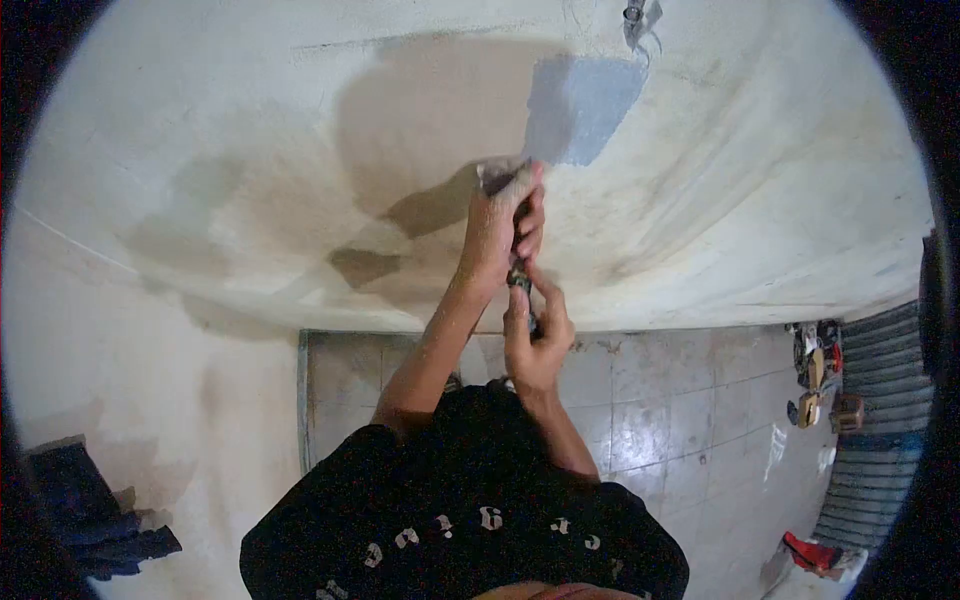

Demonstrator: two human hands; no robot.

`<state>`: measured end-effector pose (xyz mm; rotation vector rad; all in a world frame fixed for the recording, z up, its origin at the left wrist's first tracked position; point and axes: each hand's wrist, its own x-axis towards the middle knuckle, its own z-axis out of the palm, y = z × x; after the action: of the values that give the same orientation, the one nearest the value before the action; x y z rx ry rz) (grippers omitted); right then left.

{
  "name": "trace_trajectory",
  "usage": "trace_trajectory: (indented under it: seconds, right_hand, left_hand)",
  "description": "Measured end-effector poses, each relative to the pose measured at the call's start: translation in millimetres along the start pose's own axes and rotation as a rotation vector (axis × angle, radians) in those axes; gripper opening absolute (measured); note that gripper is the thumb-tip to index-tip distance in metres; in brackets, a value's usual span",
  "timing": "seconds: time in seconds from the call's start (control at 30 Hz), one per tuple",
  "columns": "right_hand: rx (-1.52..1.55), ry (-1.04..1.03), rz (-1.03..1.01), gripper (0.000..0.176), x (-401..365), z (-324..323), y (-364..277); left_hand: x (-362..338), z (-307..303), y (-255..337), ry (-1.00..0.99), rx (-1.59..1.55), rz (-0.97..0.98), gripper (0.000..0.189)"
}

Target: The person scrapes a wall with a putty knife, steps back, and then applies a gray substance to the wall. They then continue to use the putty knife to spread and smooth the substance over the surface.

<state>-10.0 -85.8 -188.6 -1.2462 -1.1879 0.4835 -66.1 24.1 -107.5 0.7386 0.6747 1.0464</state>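
My left hand (505,215) is closed around the upper part of a dark, slim tool (519,275), close to the wall. A flat, dark part shows by my left thumb and fingers; what kind of tool it is, I cannot make out. Below it, my right hand (537,340) grips the tool's lower end between thumb and fingers. Just above my left fingertips lies a blue-grey painted patch (600,100) on the pale wall (750,180). Whether the tool touches the patch is hidden by my hand.
A tiled floor (640,430) spreads below the wall. Several small items, among them a brown box (848,412), sit at the right by a corrugated shutter (880,370). Red cloth (812,552) lies lower right. Dark cloth (90,510) is at left. A fitting (634,14) protrudes above the patch.
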Motion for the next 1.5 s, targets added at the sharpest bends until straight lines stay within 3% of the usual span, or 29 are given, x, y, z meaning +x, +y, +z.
trace_trajectory:
  seconds: [0.07,0.17,0.33,0.47,0.63,1.0,1.5]
  right_hand:
    - [0.033,0.003,0.013,0.032,9,1,-10]
    - [0.018,-0.018,0.034,0.032,1,0,0]
    - [0.025,-0.010,0.051,0.032,2,1,0]
    - [-0.001,-0.012,0.001,0.033,3,0,-2]
    - [0.009,-0.072,0.131,0.034,7,-3,-19]
    - [0.090,-0.050,0.095,0.033,-7,-1,9]
    - [0.040,-0.021,0.023,0.032,10,-3,-9]
  left_hand:
    - [1,10,15,-0.041,0.011,0.076,0.038]
    - [2,-2,-3,0.031,0.008,0.000,0.039]
    - [4,-1,0,-0.024,0.014,0.082,0.039]
    - [0,-5,-6,0.052,0.034,-0.009,0.039]
    - [0,-3,0,0.051,0.035,0.024,0.038]
    - [-2,-8,-13,0.083,0.020,0.008,0.036]
    - [4,1,1,0.028,-0.026,0.018,0.039]
